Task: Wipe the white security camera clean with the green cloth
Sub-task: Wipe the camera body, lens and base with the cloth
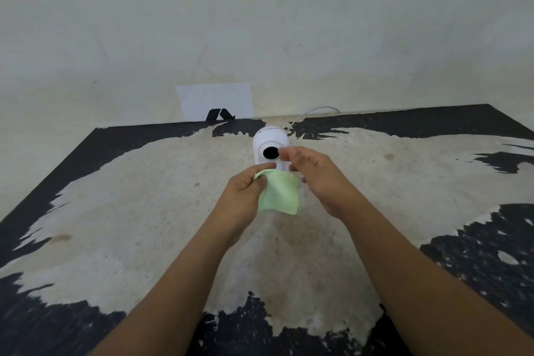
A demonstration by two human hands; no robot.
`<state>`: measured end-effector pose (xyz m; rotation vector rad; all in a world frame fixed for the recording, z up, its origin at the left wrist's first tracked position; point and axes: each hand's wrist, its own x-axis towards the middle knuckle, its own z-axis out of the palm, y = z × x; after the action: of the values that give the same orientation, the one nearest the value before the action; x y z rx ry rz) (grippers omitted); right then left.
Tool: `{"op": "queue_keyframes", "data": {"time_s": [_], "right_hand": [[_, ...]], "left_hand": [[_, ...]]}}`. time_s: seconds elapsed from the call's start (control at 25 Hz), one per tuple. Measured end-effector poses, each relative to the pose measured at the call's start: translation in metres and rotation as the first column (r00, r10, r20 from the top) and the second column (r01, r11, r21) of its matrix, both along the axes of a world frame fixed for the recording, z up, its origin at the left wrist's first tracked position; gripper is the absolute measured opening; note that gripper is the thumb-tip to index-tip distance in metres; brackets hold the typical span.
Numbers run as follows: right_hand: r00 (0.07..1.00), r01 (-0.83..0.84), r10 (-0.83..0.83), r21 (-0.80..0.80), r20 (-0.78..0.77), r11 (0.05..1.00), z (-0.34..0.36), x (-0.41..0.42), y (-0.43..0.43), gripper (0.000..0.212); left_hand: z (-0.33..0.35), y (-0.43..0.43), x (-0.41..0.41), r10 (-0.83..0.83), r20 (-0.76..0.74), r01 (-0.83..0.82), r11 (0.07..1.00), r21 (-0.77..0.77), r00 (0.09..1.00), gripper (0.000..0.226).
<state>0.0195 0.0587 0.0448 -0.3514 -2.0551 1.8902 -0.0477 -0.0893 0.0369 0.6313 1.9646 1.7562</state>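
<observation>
The white security camera [270, 140] stands upright near the table's far edge, its black round lens facing me. Just in front of it hangs the green cloth [280, 192], folded into a rough square. My left hand [245, 195] pinches the cloth's upper left corner between thumb and fingers. My right hand [313, 175] is at the cloth's upper right corner, fingers bent, fingertips close to the right side of the camera's lens. Whether the right fingers grip the cloth is hidden by the hand. The camera's base is hidden behind the cloth and hands.
The table [144, 196] has a worn top, pale with black patches. A white cable [313, 111] runs from the camera over the far edge. A white sheet with a black mark [215, 102] leans on the wall behind.
</observation>
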Motion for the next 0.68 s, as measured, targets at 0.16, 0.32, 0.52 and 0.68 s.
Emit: {"op": "queue_keyframes", "data": {"time_s": [0.16, 0.32, 0.52, 0.68], "right_hand": [[0.986, -0.146, 0.15, -0.066, 0.067, 0.987, -0.007, 0.005, 0.002, 0.021], [0.995, 0.104, -0.103, -0.126, 0.019, 0.987, 0.003, -0.001, 0.016, 0.005], [0.891, 0.433, -0.435, -0.051, -0.131, 0.9, 0.025, -0.024, 0.045, 0.007], [0.903, 0.428, -0.415, 0.332, -0.113, 0.841, 0.037, -0.057, 0.033, 0.006]], "left_hand": [[0.015, 0.005, -0.008, 0.012, -0.083, -0.011, 1.0, 0.02, 0.996, 0.022], [0.017, 0.009, -0.028, 0.087, -0.092, -0.085, 0.996, 0.022, 0.992, 0.021], [-0.003, 0.015, -0.056, 0.114, -0.173, -0.143, 0.976, -0.163, 0.978, 0.047], [-0.021, 0.033, -0.064, -0.015, -0.206, -0.041, 0.964, -0.264, 0.978, 0.085]]}}
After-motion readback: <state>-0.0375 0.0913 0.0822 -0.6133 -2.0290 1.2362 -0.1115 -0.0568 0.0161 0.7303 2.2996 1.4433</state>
